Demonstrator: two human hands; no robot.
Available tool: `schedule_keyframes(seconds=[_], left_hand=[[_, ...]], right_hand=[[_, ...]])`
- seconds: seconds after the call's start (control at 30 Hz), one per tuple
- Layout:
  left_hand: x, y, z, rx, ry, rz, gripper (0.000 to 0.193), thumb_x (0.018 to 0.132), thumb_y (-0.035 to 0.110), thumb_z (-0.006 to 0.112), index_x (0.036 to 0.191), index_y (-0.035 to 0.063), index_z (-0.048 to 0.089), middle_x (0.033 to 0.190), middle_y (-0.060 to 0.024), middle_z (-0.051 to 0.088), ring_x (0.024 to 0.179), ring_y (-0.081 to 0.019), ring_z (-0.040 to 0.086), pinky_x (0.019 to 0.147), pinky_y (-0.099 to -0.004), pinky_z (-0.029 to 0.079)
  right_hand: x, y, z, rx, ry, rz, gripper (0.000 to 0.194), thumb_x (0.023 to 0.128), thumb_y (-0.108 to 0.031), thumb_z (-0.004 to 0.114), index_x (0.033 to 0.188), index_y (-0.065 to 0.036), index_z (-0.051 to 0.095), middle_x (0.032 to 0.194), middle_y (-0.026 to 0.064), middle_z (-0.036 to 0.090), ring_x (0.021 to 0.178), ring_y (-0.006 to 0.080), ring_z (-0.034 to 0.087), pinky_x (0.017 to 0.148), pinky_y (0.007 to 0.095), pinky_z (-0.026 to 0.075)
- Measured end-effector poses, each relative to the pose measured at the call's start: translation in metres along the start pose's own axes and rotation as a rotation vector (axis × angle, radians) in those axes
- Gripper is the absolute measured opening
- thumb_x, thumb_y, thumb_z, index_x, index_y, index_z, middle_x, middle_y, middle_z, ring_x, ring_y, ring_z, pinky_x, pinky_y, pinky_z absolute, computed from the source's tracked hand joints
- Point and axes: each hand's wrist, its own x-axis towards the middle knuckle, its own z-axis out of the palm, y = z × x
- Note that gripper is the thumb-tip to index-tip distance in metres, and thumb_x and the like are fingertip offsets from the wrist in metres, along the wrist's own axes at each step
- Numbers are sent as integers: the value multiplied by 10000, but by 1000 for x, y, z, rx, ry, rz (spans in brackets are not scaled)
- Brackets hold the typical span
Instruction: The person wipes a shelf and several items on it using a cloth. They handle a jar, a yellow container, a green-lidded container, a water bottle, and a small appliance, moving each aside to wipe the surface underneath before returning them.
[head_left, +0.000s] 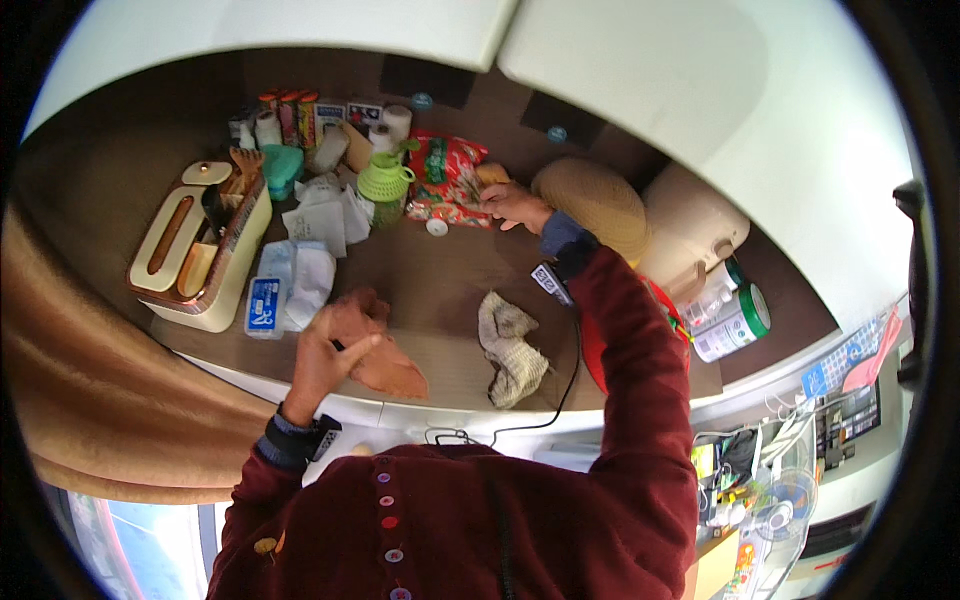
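My left hand (322, 351) grips a reddish-brown cloth (390, 369) at the front left of the brown tabletop (439, 292); the cloth's upper part is blurred. A crumpled pale grey knitted cloth (517, 367) lies by itself near the front edge. My right hand (517, 204) reaches to the back, its fingers bent at the right side of a red printed plastic bag (444, 161). Whether those fingers hold anything is unclear. Just behind them sits a small tan object (493, 174). A white round cap (436, 227) lies in front of the bag.
At left stands a cream tissue-box organizer (240, 281), beside a blue-labelled plastic box (264, 306) and white papers (319, 221). A green-topped jar (386, 187) is left of the bag. A woven straw hat (592, 202), beige appliance (690, 217) and green-lidded canister (731, 326) line the right.
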Motion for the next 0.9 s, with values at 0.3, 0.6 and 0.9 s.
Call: schedule_keyframes(seconds=[0.3, 0.6, 0.9], left_hand=[[3, -10, -3, 94, -33, -56, 581, 698, 340, 837, 1107, -7, 612, 1045, -173, 646, 969, -325, 637, 831, -371, 512], [2, -11, -2, 68, -28, -78, 559, 697, 310, 840, 1102, -2, 615, 1030, -156, 657, 945, -308, 649, 818, -364, 517], [4, -4, -3, -71, -93, -32, 491, 713, 139, 809, 1148, 14, 620, 1128, -145, 653, 1037, -258, 628, 900, -331, 482]], right_hand=[[138, 6, 11, -454, 451, -36, 786, 773, -497, 721, 1369, -55, 460, 1305, 194, 560, 1203, 332, 539, 974, 407, 465], [143, 15, 0, -387, 748, -434, 524, 800, -384, 693, 1210, -69, 605, 1168, 233, 620, 1095, 395, 582, 917, 437, 475], [32, -8, -83, -410, 1178, -627, 499, 813, -383, 673, 1202, -78, 605, 1173, 205, 621, 1102, 398, 568, 915, 475, 462]])
